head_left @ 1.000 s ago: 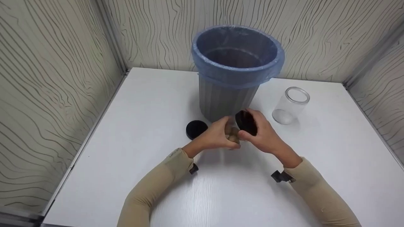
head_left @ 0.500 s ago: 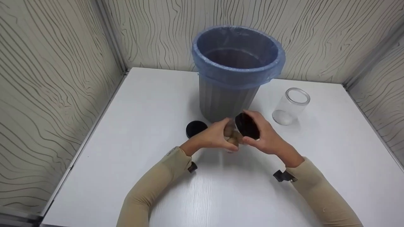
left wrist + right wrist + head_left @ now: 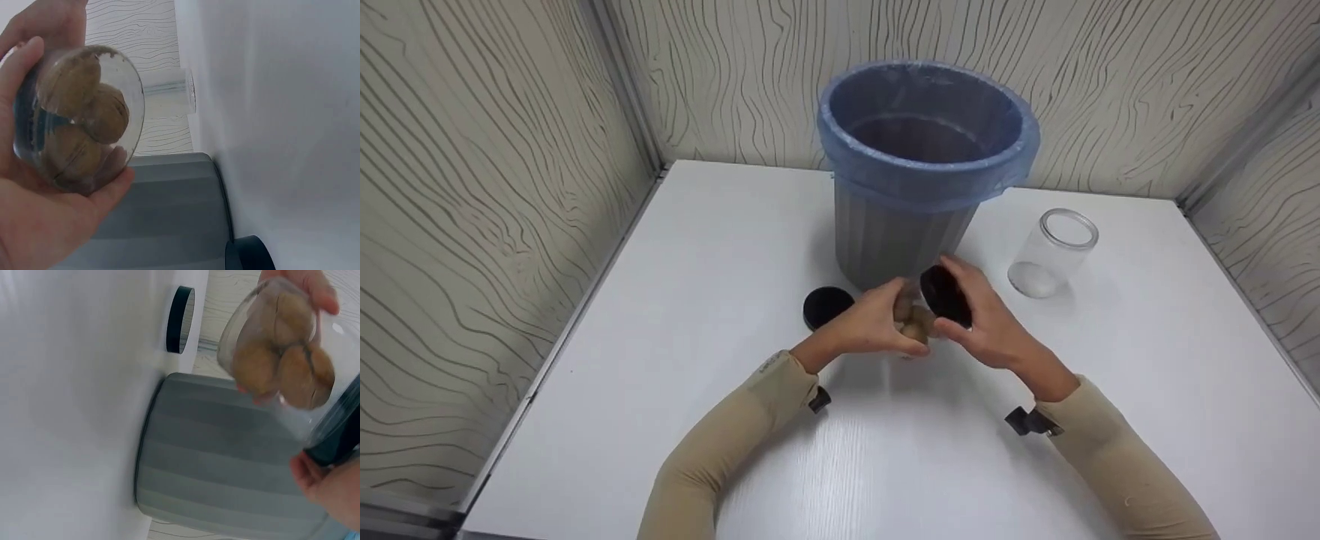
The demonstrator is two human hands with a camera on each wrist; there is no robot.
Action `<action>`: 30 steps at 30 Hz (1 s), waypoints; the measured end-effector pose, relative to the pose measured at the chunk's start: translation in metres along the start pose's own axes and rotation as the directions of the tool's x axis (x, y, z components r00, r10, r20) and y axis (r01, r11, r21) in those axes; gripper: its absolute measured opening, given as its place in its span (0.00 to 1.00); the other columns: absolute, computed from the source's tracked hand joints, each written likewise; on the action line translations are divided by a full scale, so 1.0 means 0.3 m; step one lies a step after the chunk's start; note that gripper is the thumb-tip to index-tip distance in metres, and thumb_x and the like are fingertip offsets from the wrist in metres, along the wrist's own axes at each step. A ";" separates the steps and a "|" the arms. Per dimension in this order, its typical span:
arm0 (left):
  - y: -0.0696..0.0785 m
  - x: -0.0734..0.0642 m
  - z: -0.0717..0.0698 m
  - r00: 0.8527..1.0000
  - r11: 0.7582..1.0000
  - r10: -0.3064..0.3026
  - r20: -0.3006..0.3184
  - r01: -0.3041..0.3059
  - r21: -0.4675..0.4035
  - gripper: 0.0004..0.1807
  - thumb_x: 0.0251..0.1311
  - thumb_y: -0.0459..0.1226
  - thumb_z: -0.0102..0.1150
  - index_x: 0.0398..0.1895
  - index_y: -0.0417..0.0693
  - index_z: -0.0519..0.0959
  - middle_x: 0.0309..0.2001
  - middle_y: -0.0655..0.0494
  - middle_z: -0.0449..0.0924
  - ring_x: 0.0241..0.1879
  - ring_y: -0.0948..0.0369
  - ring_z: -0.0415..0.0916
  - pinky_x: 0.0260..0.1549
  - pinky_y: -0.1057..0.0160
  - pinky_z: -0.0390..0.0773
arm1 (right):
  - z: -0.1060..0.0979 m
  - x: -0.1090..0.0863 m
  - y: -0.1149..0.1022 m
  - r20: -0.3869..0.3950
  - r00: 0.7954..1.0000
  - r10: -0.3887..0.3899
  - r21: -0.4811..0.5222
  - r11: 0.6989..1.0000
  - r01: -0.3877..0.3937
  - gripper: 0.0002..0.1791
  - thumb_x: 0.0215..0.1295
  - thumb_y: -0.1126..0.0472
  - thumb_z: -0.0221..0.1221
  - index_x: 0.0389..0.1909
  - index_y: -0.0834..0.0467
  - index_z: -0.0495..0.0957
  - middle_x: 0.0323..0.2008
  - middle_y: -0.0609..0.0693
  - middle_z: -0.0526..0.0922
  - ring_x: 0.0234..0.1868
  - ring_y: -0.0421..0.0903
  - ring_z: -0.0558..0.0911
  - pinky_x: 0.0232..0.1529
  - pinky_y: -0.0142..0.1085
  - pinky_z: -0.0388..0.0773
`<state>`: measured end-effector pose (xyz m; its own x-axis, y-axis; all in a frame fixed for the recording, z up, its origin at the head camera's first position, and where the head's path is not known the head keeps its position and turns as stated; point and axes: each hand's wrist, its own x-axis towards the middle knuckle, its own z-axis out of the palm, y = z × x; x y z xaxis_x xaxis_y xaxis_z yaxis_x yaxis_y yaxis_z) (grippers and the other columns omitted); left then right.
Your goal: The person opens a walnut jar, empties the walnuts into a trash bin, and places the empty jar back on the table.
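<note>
Now the left hand (image 3: 874, 324) grips one partly hidden jar (image 3: 120, 72), at least three walnuts (image 3: 107, 115) showing, the right hand (image 3: 986, 319) clasps its black lid (image 3: 946, 296), and a second lid (image 3: 826, 306) lies partly covered behind the left hand.

Place: probably a lab or studio, boxed in
Walls (image 3: 735, 90): wood-grain-patterned panels, three sides
Corner post (image 3: 622, 82): grey metal
Tabletop (image 3: 697, 255): white, between the walls

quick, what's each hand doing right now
Left hand: holding the clear jar of walnuts.
Right hand: fingers curled round the black lid at that jar's mouth.
</note>
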<state>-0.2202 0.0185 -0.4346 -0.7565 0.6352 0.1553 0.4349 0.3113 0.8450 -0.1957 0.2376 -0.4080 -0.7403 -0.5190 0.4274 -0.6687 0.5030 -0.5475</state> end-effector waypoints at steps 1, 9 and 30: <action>0.000 0.001 0.004 1.000 1.000 -0.006 -0.016 0.006 0.007 0.47 0.39 0.50 0.75 0.64 0.51 0.62 0.54 0.63 0.69 0.43 0.64 0.70 0.45 0.67 0.72 | 0.002 0.002 -0.005 -0.009 1.000 0.028 -0.003 1.000 -0.028 0.48 0.61 0.35 0.54 0.72 0.62 0.52 0.69 0.61 0.55 0.65 0.55 0.59 0.60 0.58 0.59; 0.006 0.004 0.020 0.999 0.999 0.002 -0.047 -0.004 -0.048 0.48 0.40 0.46 0.76 0.66 0.50 0.60 0.57 0.61 0.68 0.49 0.68 0.72 0.48 0.68 0.72 | 0.014 0.011 -0.016 -0.049 0.988 0.148 -0.037 0.988 -0.149 0.44 0.62 0.44 0.58 0.69 0.65 0.55 0.65 0.61 0.60 0.61 0.54 0.63 0.57 0.53 0.62; -0.005 0.000 -0.012 0.998 0.999 0.031 0.064 -0.028 -0.044 0.47 0.40 0.46 0.76 0.65 0.50 0.62 0.54 0.63 0.72 0.44 0.65 0.72 0.47 0.67 0.72 | -0.004 0.002 0.016 0.015 0.999 -0.043 -0.050 0.998 0.044 0.45 0.56 0.51 0.65 0.70 0.60 0.54 0.60 0.58 0.65 0.53 0.48 0.67 0.50 0.47 0.69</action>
<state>-0.2226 0.0155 -0.4339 -0.7103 0.6882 0.1481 0.4336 0.2620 0.8622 -0.1994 0.2405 -0.4096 -0.7095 -0.5509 0.4395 -0.7033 0.5138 -0.4912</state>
